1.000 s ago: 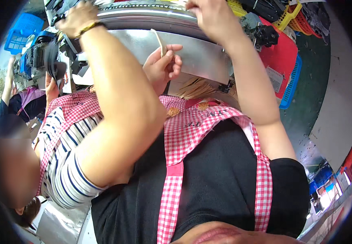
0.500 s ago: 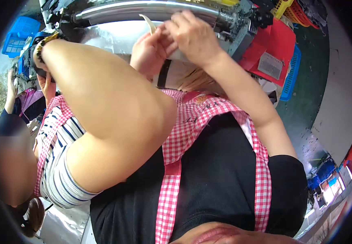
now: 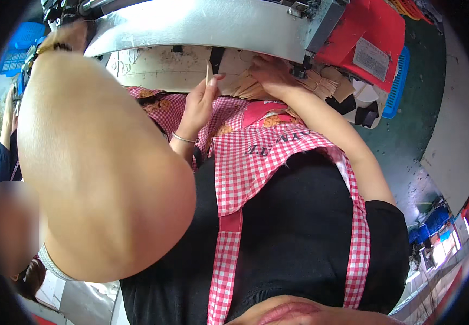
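Observation:
A thin, pale curved strip (image 3: 209, 72) stands up out of my left hand (image 3: 200, 101), pinched between thumb and fingers. That hand, with a bangle at the wrist, is just in front of the machine. My right hand (image 3: 271, 77) reaches down by the machine's near edge, its fingers bent over a fanned bundle of tan strips (image 3: 248, 88). The exact grip of its fingertips is partly hidden. More thin tan strips (image 3: 322, 85) lie to the right of this hand.
A metal machine plate (image 3: 207, 32) spans the far side. Right of it are a red sheet (image 3: 361, 32) with a white label and a blue basket (image 3: 398, 89). A co-worker's bare arm (image 3: 102, 162) fills the left side, close to my left arm.
Both hands have come back from the roller. My left hand keeps the pale strip; my right hand has moved down to the tan bundle. The co-worker's arm has shifted left.

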### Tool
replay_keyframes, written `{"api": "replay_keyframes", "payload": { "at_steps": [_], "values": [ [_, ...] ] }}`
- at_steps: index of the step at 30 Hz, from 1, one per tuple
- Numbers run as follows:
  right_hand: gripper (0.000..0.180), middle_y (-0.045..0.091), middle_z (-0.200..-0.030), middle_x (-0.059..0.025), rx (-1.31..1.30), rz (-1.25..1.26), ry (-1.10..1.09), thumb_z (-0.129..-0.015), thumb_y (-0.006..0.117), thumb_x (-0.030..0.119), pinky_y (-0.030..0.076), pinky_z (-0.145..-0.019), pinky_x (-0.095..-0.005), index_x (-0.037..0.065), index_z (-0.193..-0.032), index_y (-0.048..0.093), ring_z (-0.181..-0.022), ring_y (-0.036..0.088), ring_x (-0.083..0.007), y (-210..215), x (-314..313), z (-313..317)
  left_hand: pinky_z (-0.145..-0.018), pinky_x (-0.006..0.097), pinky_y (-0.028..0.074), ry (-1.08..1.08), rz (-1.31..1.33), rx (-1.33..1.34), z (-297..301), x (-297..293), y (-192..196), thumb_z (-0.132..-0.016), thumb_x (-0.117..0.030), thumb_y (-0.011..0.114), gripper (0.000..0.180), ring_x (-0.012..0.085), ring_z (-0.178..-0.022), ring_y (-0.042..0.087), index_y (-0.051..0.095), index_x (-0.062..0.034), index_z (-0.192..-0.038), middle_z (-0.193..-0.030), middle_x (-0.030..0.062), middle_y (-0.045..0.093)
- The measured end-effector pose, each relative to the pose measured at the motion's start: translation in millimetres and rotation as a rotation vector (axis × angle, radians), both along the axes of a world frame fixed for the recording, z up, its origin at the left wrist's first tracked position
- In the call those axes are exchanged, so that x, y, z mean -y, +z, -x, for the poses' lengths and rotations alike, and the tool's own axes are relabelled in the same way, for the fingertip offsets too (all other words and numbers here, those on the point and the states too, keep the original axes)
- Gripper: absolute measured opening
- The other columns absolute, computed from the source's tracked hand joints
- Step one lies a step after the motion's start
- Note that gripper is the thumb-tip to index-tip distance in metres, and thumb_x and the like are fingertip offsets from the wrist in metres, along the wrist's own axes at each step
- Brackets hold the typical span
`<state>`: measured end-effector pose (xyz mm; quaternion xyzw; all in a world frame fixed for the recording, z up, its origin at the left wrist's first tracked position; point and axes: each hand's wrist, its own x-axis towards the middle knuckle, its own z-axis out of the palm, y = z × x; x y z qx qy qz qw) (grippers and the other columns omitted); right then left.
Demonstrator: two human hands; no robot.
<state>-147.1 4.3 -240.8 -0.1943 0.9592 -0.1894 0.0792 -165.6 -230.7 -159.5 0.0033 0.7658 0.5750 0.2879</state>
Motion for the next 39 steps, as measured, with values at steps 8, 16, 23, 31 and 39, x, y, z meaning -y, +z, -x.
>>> {"api": "replay_keyframes", "payload": {
  "at_steps": [8,16,23,31,39],
  "values": [
    [0.031,0.061,-0.125,-0.0062,-0.056,0.025,0.079,-0.085,0.055,0.016,0.036,-0.113,-0.0457,0.011,-0.113,0.068,-0.128,0.05,-0.0277,17,2,-4,-0.088,0.037,0.051,-0.201,0.267,-0.267,16,-14,-33,-0.106,-0.022,0.05,0.032,0.0356,-0.109,0.067,0.063,-0.0018,-0.127,-0.116,0.0234,0.068],
    [0.027,0.064,-0.103,-0.0114,0.131,0.198,0.07,-0.085,0.061,0.011,0.051,-0.096,-0.046,0.007,-0.112,0.062,-0.111,0.062,-0.0311,98,7,8,-0.078,0.038,0.051,-0.35,0.151,-0.215,13,-20,5,-0.105,-0.021,0.053,0.026,0.0274,-0.085,0.066,0.063,0.0026,-0.113,-0.093,0.0206,0.066],
    [0.02,0.067,-0.094,-0.0114,0.079,0.617,-0.119,-0.087,0.067,0.007,0.058,-0.075,-0.0328,0.005,-0.107,0.068,-0.083,0.071,-0.023,198,-7,60,-0.067,0.026,0.045,-0.155,-0.393,0.226,30,-23,83,-0.108,-0.023,0.047,0.028,0.0088,-0.075,0.055,0.06,-0.0001,-0.119,-0.089,0.0032,0.061],
    [0.018,0.072,-0.093,-0.0038,0.632,1.101,-0.454,-0.09,0.073,0.006,0.057,-0.077,-0.0245,0.001,-0.107,0.071,-0.086,0.068,-0.0095,210,-12,99,-0.064,0.023,0.038,-0.041,-0.349,0.257,63,-39,113,-0.109,-0.026,0.047,0.037,0.0084,-0.07,0.048,0.055,0.0021,-0.131,-0.085,0.0007,0.056],
    [0.02,0.075,-0.087,-0.0122,0.446,0.908,-0.348,-0.09,0.067,0.014,0.057,-0.075,-0.032,-0.003,-0.1,0.073,-0.08,0.073,-0.0168,192,-14,105,-0.098,0.04,0.053,0.082,-0.303,0.245,69,-48,117,-0.107,-0.039,0.046,0.052,0.0277,-0.109,0.069,0.053,0.0038,-0.135,-0.121,0.0195,0.068]
  ]
}}
